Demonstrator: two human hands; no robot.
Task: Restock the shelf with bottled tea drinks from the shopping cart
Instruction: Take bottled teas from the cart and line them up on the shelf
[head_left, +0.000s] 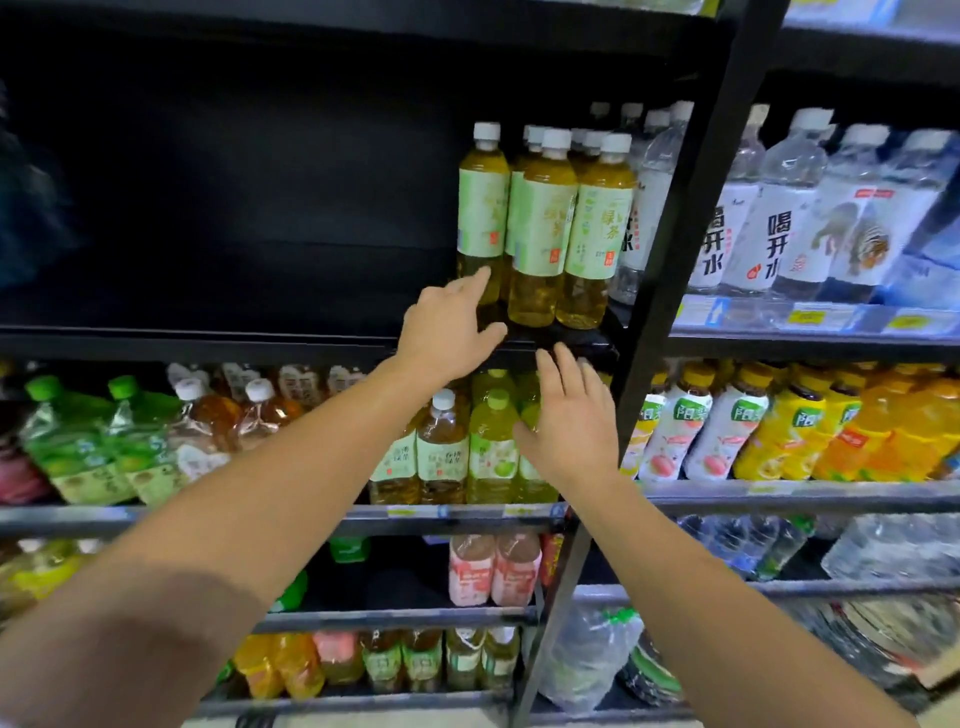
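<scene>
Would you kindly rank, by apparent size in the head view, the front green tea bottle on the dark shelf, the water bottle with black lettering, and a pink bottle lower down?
1. Water bottle and green tea bottle: alike, unranked.
2. Pink bottle, though it stands farther away.

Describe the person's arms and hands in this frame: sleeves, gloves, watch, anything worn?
Both forearms are bare as far as the frame shows: no sleeves visible. The left hand and right hand are ungloved, with no rings, watch, wristband or markings visible. Nails look short and unpainted. Anything worn above the elbows is out of view.
</scene>
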